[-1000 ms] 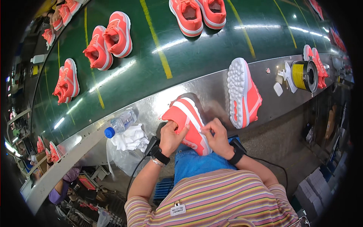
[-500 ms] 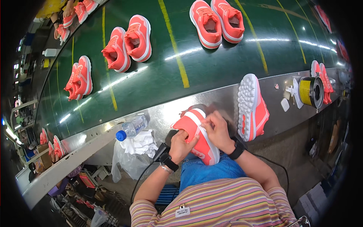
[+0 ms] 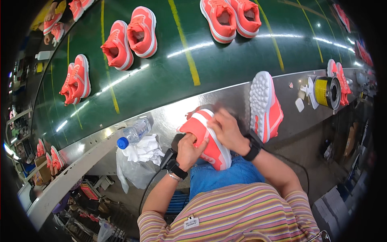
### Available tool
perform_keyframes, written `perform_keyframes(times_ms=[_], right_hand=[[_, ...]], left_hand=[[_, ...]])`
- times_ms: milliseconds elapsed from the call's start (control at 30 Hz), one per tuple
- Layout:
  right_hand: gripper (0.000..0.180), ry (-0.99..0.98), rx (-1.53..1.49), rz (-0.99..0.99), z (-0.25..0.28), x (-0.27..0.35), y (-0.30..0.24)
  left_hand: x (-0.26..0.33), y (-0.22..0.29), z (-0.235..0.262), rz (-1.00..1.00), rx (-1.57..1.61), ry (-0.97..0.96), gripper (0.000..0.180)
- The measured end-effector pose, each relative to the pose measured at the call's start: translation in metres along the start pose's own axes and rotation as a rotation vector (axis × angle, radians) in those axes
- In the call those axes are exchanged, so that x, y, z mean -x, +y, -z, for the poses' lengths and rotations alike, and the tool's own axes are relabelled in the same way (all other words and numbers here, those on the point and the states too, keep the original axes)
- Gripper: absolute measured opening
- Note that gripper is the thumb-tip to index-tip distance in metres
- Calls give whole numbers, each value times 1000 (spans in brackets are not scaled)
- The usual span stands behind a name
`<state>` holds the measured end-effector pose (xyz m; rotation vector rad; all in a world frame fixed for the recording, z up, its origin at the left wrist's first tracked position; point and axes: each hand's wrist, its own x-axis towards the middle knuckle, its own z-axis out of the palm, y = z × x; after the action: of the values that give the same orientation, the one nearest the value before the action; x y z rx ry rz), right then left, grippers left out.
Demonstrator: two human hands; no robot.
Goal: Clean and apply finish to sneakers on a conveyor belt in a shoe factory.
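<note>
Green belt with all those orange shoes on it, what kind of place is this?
Probably a shoe factory line: pairs of coral-orange sneakers ride a long green conveyor belt, and a person's hands work on one more sneaker at a metal bench.

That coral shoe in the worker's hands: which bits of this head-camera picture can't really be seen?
- Head view: the coral shoe has its top hidden by the right hand.
- The black tool under the left hand is mostly covered; its kind is unclear.
- The right hand's fingers are motion-blurred.
- The far shoes at the picture's rim are cut off.
</note>
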<state>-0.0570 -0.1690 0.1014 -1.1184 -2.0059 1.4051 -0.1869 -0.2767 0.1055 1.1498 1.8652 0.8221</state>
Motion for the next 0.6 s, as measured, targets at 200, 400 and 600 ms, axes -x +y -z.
perform_keyframes(times_ms=[200, 400, 600], right_hand=[[6, -49, 7, 14, 7, 29, 2], [7, -29, -84, -91, 13, 76, 9], [4, -37, -19, -19, 16, 66, 13]], left_hand=[[0, -3, -1, 44, 40, -12, 20], [1, -3, -2, 90, -38, -54, 21], [1, 0, -2, 32, -54, -7, 22]])
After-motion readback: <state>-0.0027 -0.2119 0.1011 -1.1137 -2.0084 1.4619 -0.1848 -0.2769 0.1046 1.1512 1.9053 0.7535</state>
